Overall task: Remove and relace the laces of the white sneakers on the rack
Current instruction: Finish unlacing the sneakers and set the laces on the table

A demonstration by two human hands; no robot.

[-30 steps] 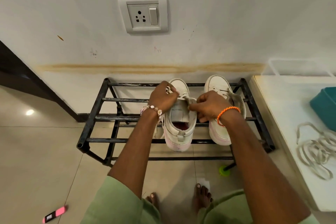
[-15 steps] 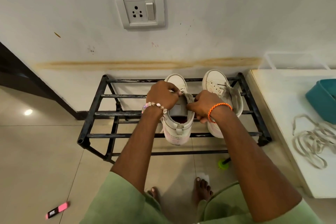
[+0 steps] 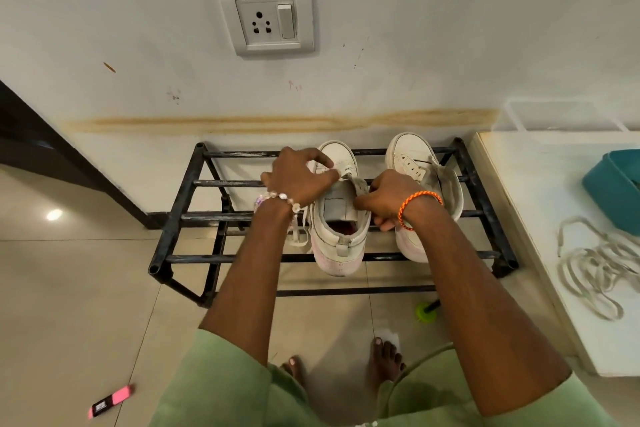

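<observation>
Against the white wall, a black metal rack [image 3: 180, 218] holds two white sneakers at frame centre. Left hand [image 3: 299, 177] and right hand [image 3: 384, 199] both grasp the left sneaker [image 3: 341, 239]; the right sneaker [image 3: 415, 163] stands just beside.

White leather sneakers [image 3: 341, 236] with pink-tinged soles sit on a black metal rack [image 3: 194, 218]. An orange braided bracelet [image 3: 417, 206] and a teal plastic tub [image 3: 614, 191] stand out.

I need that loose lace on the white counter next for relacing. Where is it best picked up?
Pinch the loose lace from above at a single outer loop, such as the near one by the counter edge; it lies flat in tangled coils, so a grip mid-pile would likely lift knots.
</observation>
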